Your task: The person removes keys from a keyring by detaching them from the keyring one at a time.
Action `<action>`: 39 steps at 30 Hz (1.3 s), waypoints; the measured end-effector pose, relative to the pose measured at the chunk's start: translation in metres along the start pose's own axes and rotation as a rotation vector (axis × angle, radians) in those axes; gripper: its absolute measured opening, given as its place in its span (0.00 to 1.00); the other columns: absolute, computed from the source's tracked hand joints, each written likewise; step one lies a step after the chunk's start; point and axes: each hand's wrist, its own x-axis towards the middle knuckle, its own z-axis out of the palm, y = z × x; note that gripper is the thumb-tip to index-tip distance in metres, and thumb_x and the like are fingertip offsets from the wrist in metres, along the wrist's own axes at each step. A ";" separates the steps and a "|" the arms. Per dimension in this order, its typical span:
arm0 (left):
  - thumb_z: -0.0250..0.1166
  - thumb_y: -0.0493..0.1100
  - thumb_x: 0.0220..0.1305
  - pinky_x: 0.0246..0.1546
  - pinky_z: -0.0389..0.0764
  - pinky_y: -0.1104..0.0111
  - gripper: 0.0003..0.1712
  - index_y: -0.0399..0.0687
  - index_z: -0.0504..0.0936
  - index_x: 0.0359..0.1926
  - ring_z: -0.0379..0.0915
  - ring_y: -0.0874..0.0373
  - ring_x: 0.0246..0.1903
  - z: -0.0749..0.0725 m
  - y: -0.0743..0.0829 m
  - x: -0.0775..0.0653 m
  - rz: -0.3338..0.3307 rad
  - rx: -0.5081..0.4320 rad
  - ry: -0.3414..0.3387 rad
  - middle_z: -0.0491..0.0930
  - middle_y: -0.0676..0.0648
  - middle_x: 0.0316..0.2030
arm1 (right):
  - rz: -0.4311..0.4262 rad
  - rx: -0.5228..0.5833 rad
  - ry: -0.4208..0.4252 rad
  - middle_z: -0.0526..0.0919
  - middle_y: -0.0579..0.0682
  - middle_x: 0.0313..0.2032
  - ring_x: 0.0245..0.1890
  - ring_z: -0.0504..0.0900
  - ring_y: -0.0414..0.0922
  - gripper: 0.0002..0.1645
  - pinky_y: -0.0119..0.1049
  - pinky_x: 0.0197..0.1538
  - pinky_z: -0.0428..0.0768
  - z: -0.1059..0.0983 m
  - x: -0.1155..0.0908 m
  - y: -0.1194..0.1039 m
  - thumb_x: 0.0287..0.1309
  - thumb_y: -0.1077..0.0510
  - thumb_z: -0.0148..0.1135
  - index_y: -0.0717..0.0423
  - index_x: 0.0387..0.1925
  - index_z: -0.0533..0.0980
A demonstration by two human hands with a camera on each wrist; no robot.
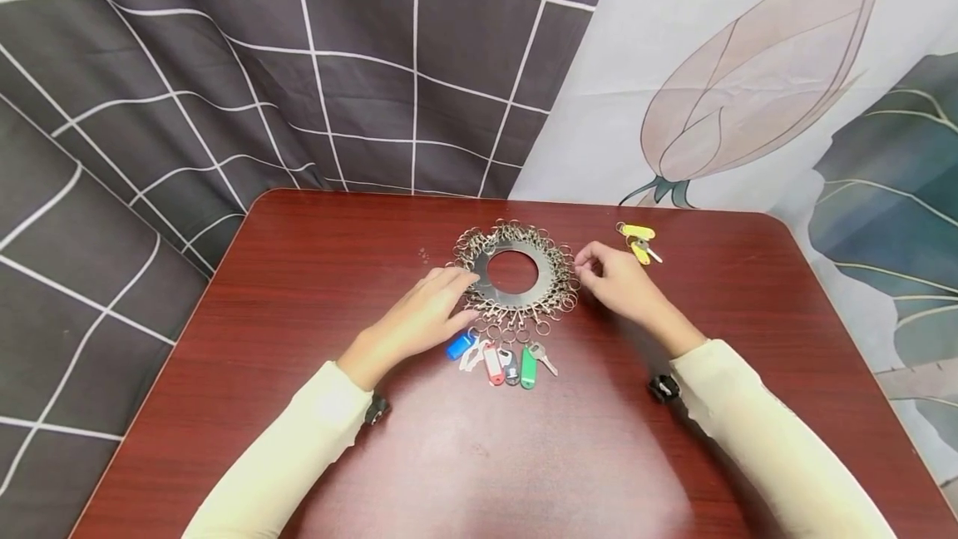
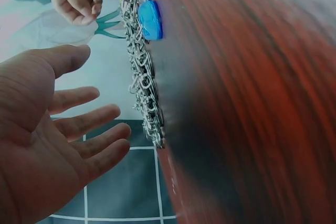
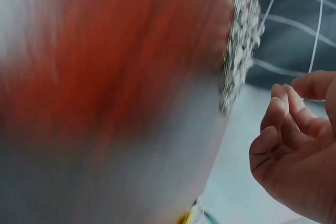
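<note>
A flat metal ring (image 1: 491, 285) lies on the table, its rim crowded with small metal clasps (image 1: 561, 273) that carry split rings. Along its near side lie a blue key tag (image 1: 460, 345), a red one (image 1: 493, 364), a dark one (image 1: 511, 368), a green one (image 1: 528, 368) and a key (image 1: 545, 358). My left hand (image 1: 422, 313) hovers at the ring's left edge, fingers spread and holding nothing in the left wrist view. Beside the right edge is my right hand (image 1: 617, 279), fingers loosely bent. The right wrist view shows nothing in its grasp.
Two yellow key tags (image 1: 639, 232) with a key (image 1: 654, 254) lie at the back right of the red-brown table (image 1: 322, 248). A dark checked curtain (image 1: 359, 90) and a pale printed cloth (image 1: 591, 106) hang behind the table's far edge.
</note>
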 end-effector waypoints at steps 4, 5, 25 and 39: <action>0.64 0.49 0.62 0.59 0.73 0.55 0.29 0.40 0.73 0.61 0.69 0.47 0.55 0.003 0.003 0.004 0.019 0.006 0.008 0.76 0.41 0.54 | 0.007 0.079 -0.083 0.78 0.49 0.27 0.27 0.73 0.44 0.03 0.40 0.34 0.73 0.010 -0.010 -0.013 0.60 0.59 0.58 0.53 0.35 0.78; 0.65 0.49 0.62 0.58 0.74 0.55 0.29 0.41 0.74 0.61 0.69 0.48 0.54 0.003 0.004 0.005 0.022 0.005 0.006 0.77 0.42 0.53 | 0.011 0.101 -0.103 0.78 0.48 0.27 0.27 0.73 0.44 0.03 0.40 0.34 0.73 0.012 -0.012 -0.017 0.60 0.59 0.59 0.53 0.35 0.78; 0.67 0.47 0.60 0.40 0.76 0.61 0.10 0.46 0.83 0.36 0.67 0.54 0.36 0.017 0.028 0.018 0.105 0.023 -0.079 0.73 0.50 0.32 | -0.120 -0.099 -0.199 0.74 0.37 0.16 0.20 0.72 0.35 0.12 0.33 0.25 0.73 0.044 -0.036 -0.056 0.51 0.47 0.70 0.44 0.22 0.75; 0.66 0.47 0.60 0.40 0.77 0.61 0.08 0.50 0.78 0.28 0.71 0.54 0.37 0.018 0.040 0.022 0.106 0.024 -0.146 0.73 0.50 0.31 | -0.092 -0.224 -0.230 0.74 0.39 0.19 0.21 0.72 0.39 0.10 0.36 0.23 0.73 0.049 -0.038 -0.067 0.50 0.57 0.64 0.44 0.19 0.73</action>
